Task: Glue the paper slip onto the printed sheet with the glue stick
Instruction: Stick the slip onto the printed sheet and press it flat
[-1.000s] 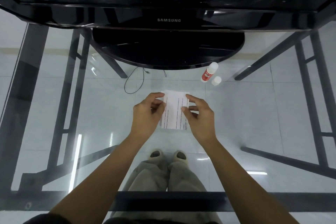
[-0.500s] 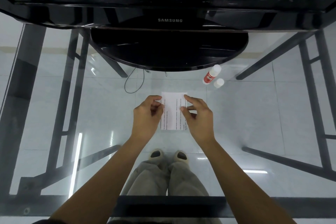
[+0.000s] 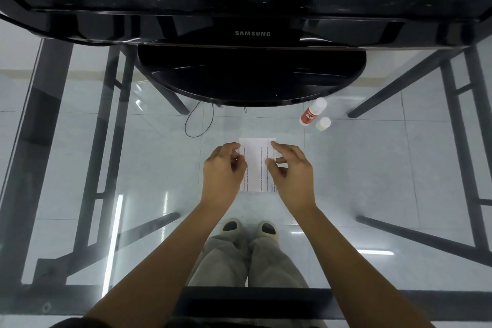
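Glass surface (image 3: pixel 372 168), slick. Printed sheet (image 3: pixel 257 165) lies at centre; left hand (image 3: pixel 223 168) and right hand (image 3: pixel 291 170) pinch what seems to be the paper slip (image 3: pixel 257 145) over it. Risk: sheet slides, slip lands crooked. Glue stick (image 3: pixel 312 111) lies uncapped far right, may dry.

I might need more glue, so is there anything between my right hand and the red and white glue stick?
Nothing visible. The glue stick lies uncapped on bare glass table beyond the right hand, its white cap just beside it.
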Motion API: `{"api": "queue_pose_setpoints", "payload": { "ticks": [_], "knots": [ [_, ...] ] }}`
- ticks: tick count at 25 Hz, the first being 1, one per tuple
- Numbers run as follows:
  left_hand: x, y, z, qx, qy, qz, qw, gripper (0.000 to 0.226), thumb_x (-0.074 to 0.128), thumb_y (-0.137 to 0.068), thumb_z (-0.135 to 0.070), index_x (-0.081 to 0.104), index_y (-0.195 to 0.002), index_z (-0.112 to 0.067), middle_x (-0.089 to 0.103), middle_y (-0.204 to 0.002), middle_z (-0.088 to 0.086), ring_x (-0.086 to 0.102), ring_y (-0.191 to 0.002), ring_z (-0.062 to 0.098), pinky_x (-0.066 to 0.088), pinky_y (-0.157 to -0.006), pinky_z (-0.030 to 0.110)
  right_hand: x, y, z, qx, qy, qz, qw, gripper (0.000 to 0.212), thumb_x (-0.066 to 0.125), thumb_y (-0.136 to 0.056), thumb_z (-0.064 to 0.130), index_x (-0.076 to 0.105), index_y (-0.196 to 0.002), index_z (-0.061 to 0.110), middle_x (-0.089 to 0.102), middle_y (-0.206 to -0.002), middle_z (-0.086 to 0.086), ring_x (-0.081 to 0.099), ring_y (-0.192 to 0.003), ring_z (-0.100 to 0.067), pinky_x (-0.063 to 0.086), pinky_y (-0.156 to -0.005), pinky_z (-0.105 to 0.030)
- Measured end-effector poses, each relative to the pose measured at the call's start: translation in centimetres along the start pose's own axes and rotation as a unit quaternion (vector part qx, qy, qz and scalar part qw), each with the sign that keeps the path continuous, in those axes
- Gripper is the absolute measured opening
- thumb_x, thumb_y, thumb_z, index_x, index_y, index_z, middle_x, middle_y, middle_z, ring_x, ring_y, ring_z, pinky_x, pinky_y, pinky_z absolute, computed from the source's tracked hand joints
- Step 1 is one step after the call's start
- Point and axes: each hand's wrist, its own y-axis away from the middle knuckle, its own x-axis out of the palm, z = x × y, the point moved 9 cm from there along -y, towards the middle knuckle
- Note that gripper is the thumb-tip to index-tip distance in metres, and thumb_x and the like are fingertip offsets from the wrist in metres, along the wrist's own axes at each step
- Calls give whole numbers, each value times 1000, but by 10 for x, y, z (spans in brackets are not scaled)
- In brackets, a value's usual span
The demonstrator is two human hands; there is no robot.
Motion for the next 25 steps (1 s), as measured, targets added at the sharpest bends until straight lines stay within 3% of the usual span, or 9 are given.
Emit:
{"api": "queue_pose_setpoints", "payload": {
  "ticks": [6,11,13,15,17,20,22,25],
  "knots": [
    [4,-5,0,-20,-35,13,999,27,57,-88,-9,59,-114,-4,66,-103,15,55,-65,14,39,-48,4,2,-2,4,2,51,17,999,38,60,-89,21,53,-126,16,55,-127,-6,62,-92,-20,41,-75,-10],
    [5,-1,-5,-5,-79,33,996,28,53,-92,-14,55,-119,-5,59,-114,17,64,-79,27,51,-68,24,5,0,8,17,88,31,996,39,57,-91,20,51,-129,17,46,-130,-8,58,-99,-25,43,-79,-15],
    [4,2,-5,36,-106,39,993,30,53,-92,-16,54,-121,-7,58,-116,16,63,-84,27,52,-71,29,4,1,8,22,99,35,994,37,57,-90,20,52,-127,19,43,-129,-7,54,-105,-25,42,-82,-16],
    [3,5,-9,121,-174,33,977,36,59,-89,-17,54,-124,-8,59,-121,16,60,-95,32,52,-77,39,5,2,17,-26,158,39,986,39,59,-89,20,53,-127,19,44,-136,-9,46,-117,-29,42,-94,-27],
    [2,3,-12,189,-243,31,951,44,63,-86,-18,51,-128,-12,55,-131,9,56,-104,34,48,-78,45,16,4,23,-90,241,88,962,50,61,-88,21,44,-135,18,35,-148,-10,33,-133,-33,29,-109,-42],
    [15,-1,-6,225,-348,106,904,51,53,-93,-24,34,-140,-21,38,-147,-3,40,-128,28,39,-90,47,33,7,14,-133,363,181,904,65,52,-93,22,15,-147,20,9,-157,-1,7,-144,-20,-3,-114,-40],
    [15,-4,-2,235,-375,124,888,49,46,-96,-28,30,-142,-24,36,-147,-6,34,-133,24,35,-94,48,31,6,10,-150,394,184,888,63,45,-96,24,9,-147,20,7,-157,2,6,-144,-15,-6,-112,-39],
    [12,-5,-7,267,-377,122,878,45,50,-93,-31,42,-136,-22,50,-138,-5,45,-125,25,39,-91,52,24,5,11,-153,358,207,898,53,28,-100,37,10,-147,22,9,-156,5,6,-143,-12,-1,-114,-39]
  ]
}}
